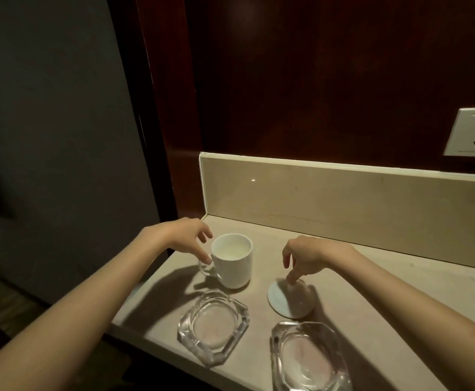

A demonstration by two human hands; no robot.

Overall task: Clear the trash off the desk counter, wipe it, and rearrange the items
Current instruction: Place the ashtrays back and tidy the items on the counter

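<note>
Beige stone counter [371, 292], dark wood wall behind. My left hand [185, 235] loose-fingered, touching mug [232, 261] handle; right hand [307, 258] fingertips pinching white coaster [280, 301].

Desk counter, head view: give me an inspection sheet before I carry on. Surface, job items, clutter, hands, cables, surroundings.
Surface: beige stone desk counter with a matching backsplash; no trash seen on the part in view.
Job's things: white mug, upright, handle toward the left edge; white round lid tilted on the counter right of it; two clear glass ashtrays, left ashtray and right ashtray, at the front edge, both look empty.
Clutter: nothing seen.
Hands: left hand touches the mug handle with a fingertip, fingers loosely spread; right hand pinches the top of the lid.
Cables: nothing seen.
Surroundings: dark red wood panelling; white wall socket, nothing plugged in; grey wall at left.
</note>
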